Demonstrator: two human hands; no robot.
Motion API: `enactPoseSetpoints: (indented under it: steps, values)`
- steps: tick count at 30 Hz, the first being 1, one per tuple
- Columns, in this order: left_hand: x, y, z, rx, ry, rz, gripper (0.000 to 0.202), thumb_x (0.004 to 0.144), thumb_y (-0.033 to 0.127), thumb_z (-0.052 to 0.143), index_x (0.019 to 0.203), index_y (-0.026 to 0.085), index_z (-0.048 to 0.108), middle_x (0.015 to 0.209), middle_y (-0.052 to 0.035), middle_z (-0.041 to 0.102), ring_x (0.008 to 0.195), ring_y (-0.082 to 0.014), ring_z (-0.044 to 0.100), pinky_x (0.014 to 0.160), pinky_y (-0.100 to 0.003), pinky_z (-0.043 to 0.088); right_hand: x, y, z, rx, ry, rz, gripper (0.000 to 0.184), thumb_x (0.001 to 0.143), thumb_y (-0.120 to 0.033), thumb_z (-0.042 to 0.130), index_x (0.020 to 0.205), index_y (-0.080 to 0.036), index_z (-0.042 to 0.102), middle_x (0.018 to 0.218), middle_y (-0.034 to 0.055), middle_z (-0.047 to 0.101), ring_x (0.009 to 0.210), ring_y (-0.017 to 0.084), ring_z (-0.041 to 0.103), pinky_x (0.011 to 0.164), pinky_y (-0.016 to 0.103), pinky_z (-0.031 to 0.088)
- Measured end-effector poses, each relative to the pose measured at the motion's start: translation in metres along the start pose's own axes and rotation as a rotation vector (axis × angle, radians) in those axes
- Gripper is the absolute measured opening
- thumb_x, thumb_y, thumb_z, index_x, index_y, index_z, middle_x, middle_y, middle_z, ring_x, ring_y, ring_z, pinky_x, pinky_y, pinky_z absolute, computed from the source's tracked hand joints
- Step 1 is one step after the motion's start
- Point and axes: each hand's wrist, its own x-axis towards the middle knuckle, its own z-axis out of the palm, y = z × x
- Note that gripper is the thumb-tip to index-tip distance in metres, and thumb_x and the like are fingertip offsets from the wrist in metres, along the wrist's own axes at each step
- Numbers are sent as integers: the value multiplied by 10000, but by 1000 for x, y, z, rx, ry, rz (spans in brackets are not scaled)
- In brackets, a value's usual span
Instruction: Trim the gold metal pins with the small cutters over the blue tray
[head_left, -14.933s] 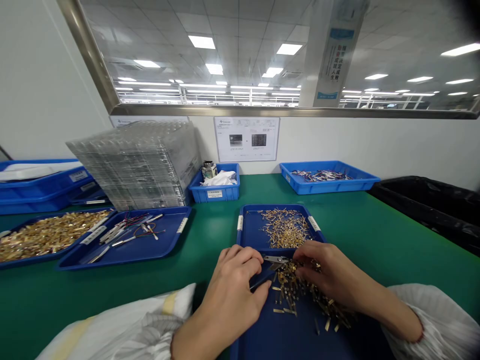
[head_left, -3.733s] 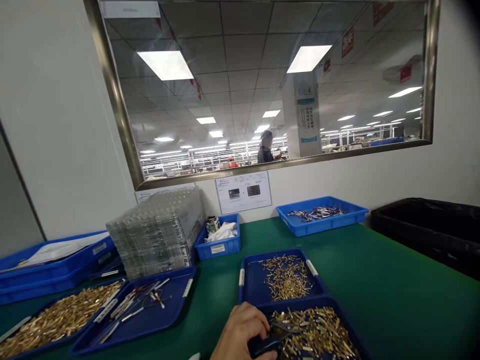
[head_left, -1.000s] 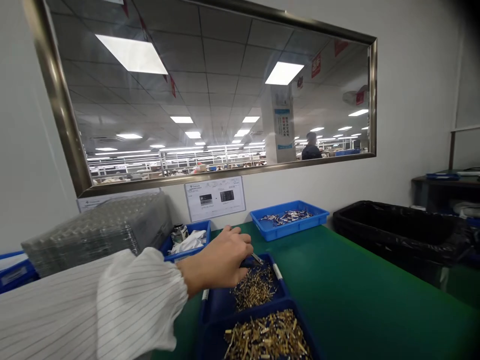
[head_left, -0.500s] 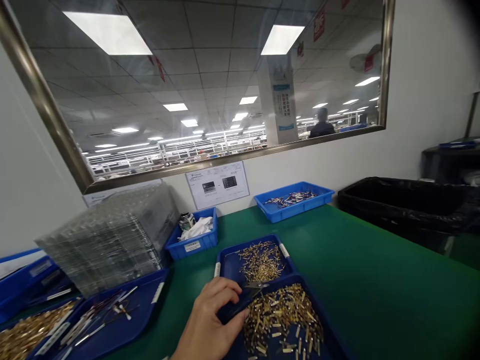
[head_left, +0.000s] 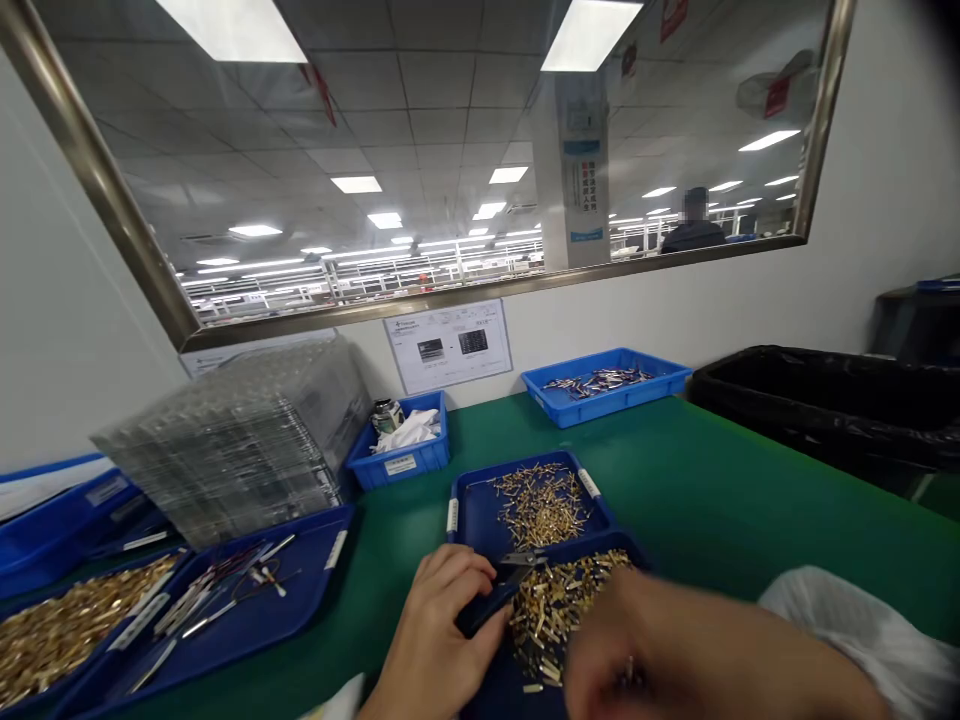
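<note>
My left hand (head_left: 439, 630) grips small cutting pliers (head_left: 499, 590) with dark handles, their metal tip over the edge of the near blue tray (head_left: 634, 553). That tray holds a heap of small gold-coloured metal pins (head_left: 559, 605). My right hand (head_left: 675, 655) is blurred, low over the near part of that heap; I cannot tell what its fingers hold. Just behind lies a second blue tray (head_left: 469, 510) with a smaller pile of gold pins (head_left: 541, 502).
Left: a blue tray of tools and wires (head_left: 247, 600), a tray of gold parts (head_left: 67, 625), a stack of clear plastic trays (head_left: 240, 440). At the wall: a small blue bin with cloth (head_left: 405, 445), a blue bin of parts (head_left: 607, 385), a black-lined bin (head_left: 832, 400). A person stands behind the window (head_left: 694, 220).
My right hand has come into view from the lower right, over the near tray. The left hand, stretched to the far tray a second ago, is back at the near tray with the pliers.
</note>
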Motion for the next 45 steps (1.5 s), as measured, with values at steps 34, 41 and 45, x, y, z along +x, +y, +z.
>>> enactPoseSetpoints:
  steps: [34, 41, 45]
  values:
    - [-7, 13, -3, -5, -119, -1, 62, 749, 141, 583, 706, 186, 581, 780, -9, 612, 768, -205, 516, 742, -417, 419, 43, 48, 1, -131, 417, 58, 151, 839, -84, 425, 773, -180, 522, 671, -18, 556, 619, 120, 506, 572, 222, 361]
    - [-6, 13, -2, 10, -135, -54, 77, 757, 140, 569, 693, 181, 558, 778, -5, 597, 753, -193, 513, 742, -409, 398, 46, 54, 4, 189, 485, 81, 158, 897, -194, 363, 940, -163, 511, 778, 26, 620, 542, 108, 544, 504, 213, 404]
    - [-6, 12, -1, 9, -129, -60, 101, 756, 144, 571, 665, 175, 541, 774, -8, 598, 741, -190, 512, 704, -385, 398, 47, 52, 3, 128, 546, 99, 135, 872, -222, 435, 861, -166, 557, 676, -1, 592, 525, 105, 499, 482, 207, 366]
